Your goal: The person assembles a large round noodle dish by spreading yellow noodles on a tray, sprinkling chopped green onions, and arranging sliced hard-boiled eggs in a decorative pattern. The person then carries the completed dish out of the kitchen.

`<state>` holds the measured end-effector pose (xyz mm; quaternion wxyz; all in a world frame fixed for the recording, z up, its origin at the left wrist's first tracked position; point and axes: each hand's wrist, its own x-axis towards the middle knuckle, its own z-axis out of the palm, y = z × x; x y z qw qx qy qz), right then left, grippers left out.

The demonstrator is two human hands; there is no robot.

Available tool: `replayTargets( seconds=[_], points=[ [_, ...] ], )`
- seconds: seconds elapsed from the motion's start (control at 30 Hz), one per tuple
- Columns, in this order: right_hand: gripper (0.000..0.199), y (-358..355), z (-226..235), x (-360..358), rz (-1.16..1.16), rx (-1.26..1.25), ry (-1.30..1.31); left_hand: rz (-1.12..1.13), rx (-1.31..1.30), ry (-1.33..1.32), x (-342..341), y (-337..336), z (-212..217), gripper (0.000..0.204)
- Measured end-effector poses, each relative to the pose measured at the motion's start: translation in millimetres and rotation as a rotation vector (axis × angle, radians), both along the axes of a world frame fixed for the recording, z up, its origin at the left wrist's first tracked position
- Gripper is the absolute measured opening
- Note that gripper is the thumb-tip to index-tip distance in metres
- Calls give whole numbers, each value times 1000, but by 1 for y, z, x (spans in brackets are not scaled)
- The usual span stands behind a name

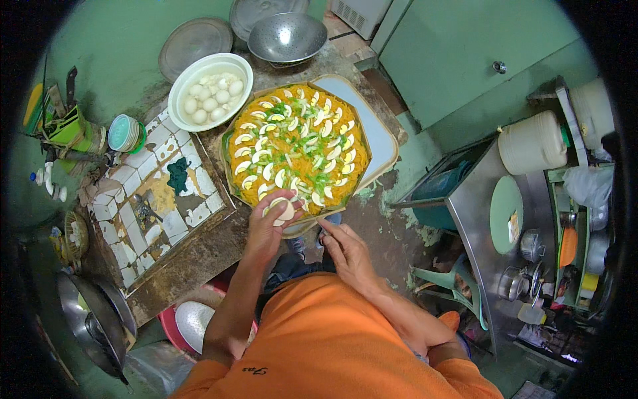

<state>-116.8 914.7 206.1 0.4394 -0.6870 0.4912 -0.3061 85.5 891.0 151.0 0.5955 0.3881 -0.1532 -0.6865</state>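
Observation:
My left hand (263,231) holds a peeled boiled egg (282,211) between its fingers, over the near edge of a large round platter of orange noodles (359,158). White egg slices (268,172) and chopped green leaves lie across the noodles. My right hand (347,251) is closed beside the platter's near edge, to the right of the egg. From its fingers sticks out a thin blade of what looks like a small knife (323,227); its handle is hidden in the grip. Behind and left of the platter, a white bowl (175,100) holds several peeled eggs (209,104).
The platter rests on a pale tray (380,149) on the worn counter. Left are a broken-tiled surface (136,229) with a dark green cloth (177,175) and stacked small bowls (122,133). A metal colander (287,38) stands at the back. A steel table (475,226) stands right.

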Motion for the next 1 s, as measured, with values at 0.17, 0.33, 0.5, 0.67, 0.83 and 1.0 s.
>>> replayTargets(
  seconds=[0.17,0.33,0.5,0.67,0.83,1.0],
  points=[
    [31,5,1,-18,-94,89,16,-14,105,-42,-39,-4,4,42],
    [27,4,-2,-36,-103,139,55,-46,142,-13,-61,-9,2,46],
    [29,-15,-16,-34,-35,192,55,-35,261,-91,-51,-15,8,44],
    [27,-31,-43,-13,-16,106,-97,9,296,-127,-27,-20,18,41],
    [31,-38,-66,0,-36,242,-115,-42,335,-197,-11,-39,15,41],
    [36,-53,-60,3,-94,790,-365,-82,379,-301,-12,-50,9,37]
  ],
)
